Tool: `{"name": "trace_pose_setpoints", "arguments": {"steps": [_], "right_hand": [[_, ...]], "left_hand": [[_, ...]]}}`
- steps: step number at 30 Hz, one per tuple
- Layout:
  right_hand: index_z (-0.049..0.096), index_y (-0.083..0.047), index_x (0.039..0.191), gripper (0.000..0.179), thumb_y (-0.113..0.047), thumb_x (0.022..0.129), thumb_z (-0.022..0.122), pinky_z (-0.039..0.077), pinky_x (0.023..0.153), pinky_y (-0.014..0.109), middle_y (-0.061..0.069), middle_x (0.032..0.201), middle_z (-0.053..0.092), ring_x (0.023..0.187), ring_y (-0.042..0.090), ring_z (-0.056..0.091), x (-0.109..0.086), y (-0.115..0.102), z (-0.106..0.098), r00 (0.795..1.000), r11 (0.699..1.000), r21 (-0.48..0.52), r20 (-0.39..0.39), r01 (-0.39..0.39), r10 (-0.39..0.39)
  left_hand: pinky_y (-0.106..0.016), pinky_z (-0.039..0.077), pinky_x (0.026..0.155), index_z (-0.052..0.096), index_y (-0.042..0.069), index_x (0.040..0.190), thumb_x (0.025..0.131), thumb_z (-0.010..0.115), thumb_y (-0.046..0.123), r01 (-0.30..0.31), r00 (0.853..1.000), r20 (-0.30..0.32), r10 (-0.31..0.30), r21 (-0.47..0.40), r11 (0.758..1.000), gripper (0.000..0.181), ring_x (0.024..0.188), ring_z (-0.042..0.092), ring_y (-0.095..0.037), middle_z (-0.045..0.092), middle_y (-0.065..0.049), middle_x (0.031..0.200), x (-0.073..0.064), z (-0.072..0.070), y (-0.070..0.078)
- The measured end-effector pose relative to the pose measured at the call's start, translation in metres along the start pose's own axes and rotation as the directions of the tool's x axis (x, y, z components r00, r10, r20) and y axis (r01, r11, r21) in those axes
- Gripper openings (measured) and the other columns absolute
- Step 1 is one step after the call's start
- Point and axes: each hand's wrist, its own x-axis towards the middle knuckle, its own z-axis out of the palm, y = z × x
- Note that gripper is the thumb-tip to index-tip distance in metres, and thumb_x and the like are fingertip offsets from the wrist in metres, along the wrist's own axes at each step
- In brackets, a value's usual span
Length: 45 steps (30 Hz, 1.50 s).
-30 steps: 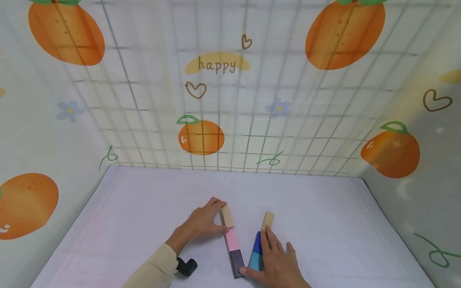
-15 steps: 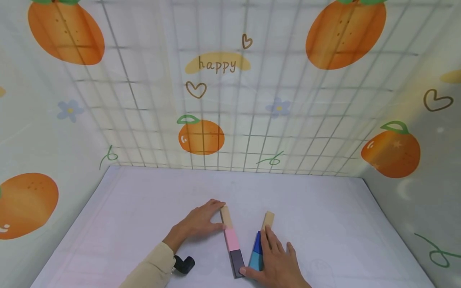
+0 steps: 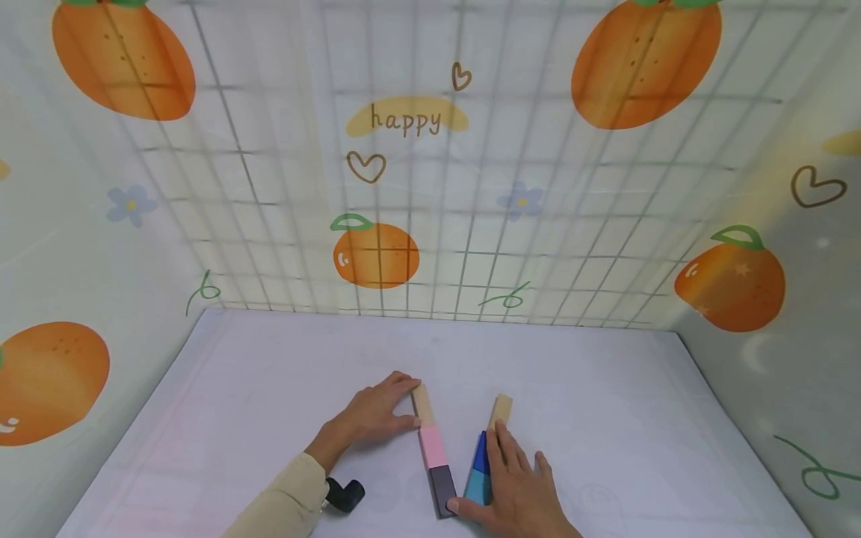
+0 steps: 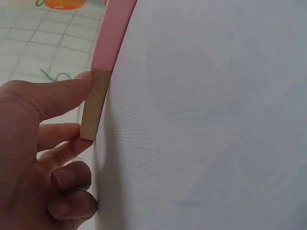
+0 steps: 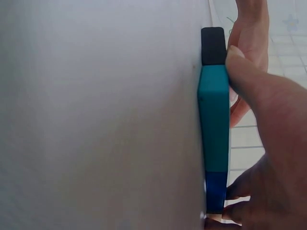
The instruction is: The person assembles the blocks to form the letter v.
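In the head view two rows of blocks lie on the white table, nearer each other at the close end. The left row has a plain wooden block [image 3: 422,406], a pink block [image 3: 433,447] and a dark grey block [image 3: 442,492]. My left hand [image 3: 377,409] holds the wooden block between thumb and fingertips, its end against the pink one. My right hand [image 3: 521,478] rests over the other row, partly hiding a dark blue block [image 3: 480,453] and a teal block [image 3: 478,487]; another wooden block [image 3: 501,409] sits beyond. Its thumb touches the grey block's corner.
A small black object [image 3: 346,495] lies beside the left sleeve [image 3: 285,499]. A curtain [image 3: 430,187] printed with oranges, with a grid showing through it, closes the table's [image 3: 303,344] back and sides.
My left hand has shifted slightly left with the wooden block, which now lines up with the pink block. My right hand has stayed in place.
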Motion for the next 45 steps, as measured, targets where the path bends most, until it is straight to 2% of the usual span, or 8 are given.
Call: {"name": "trace_pose_setpoints", "arguments": {"steps": [9,32,45], "right_hand": [[0.027,0.004,0.156,0.141,-0.095,0.061,0.057,0.015,0.106,0.077,0.026,0.162,0.023,0.144,0.044,0.032,-0.0002,0.0001,0.0009,1.0,1.0,-0.007,-0.011,0.011,-0.011],[0.027,0.005,0.156,0.141,-0.096,0.061,0.057,0.016,0.105,0.077,0.026,0.161,0.024,0.143,0.044,0.033,-0.0005,0.0018,0.0019,1.0,1.0,-0.013,-0.019,0.022,-0.022],[0.028,0.004,0.156,0.141,-0.096,0.061,0.056,0.016,0.106,0.077,0.026,0.161,0.024,0.144,0.044,0.032,-0.0011,0.0006,0.001,1.0,1.0,-0.019,-0.015,0.011,-0.011]], "left_hand": [[-0.053,0.043,0.102,0.048,0.013,0.151,0.094,0.069,0.039,-0.001,1.0,-0.01,0.001,-0.002,1.0,0.066,0.132,0.051,-0.024,0.048,-0.005,0.148,-0.0011,-0.0006,0.0015],[-0.052,0.043,0.102,0.047,0.015,0.151,0.093,0.07,0.042,0.002,1.0,0.008,-0.002,0.024,1.0,0.068,0.134,0.05,-0.022,0.047,-0.003,0.15,-0.0003,0.0015,0.0001],[-0.054,0.043,0.102,0.044,0.018,0.154,0.094,0.063,0.051,0.029,1.0,0.011,-0.029,0.009,1.0,0.071,0.133,0.05,-0.024,0.045,-0.003,0.151,-0.0011,0.003,-0.0003]]}}
